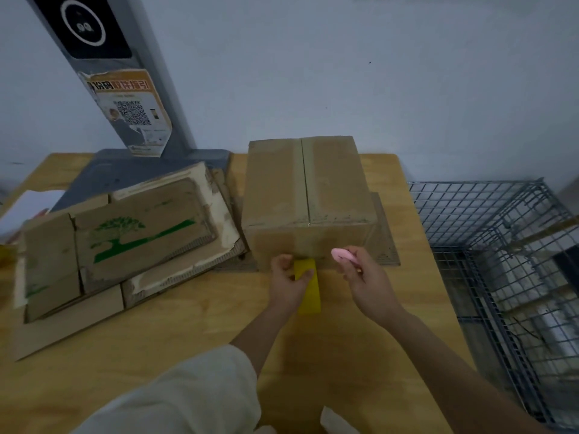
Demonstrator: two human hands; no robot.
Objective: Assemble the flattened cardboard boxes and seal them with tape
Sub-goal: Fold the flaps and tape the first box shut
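Observation:
An assembled cardboard box stands on the wooden table, its top flaps shut along a middle seam. At the foot of its near face, my left hand grips a yellow tape roll, thumb and fingers around it. Just right of it, my right hand pinches a small pink cutter close to the box's lower front edge. A pile of flattened cardboard boxes, one printed with a green tree, lies to the left.
A grey post with a QR sticker rises from a base at the back left. A wire cage stands off the table's right edge. A flat cardboard piece lies under the box. White wall behind.

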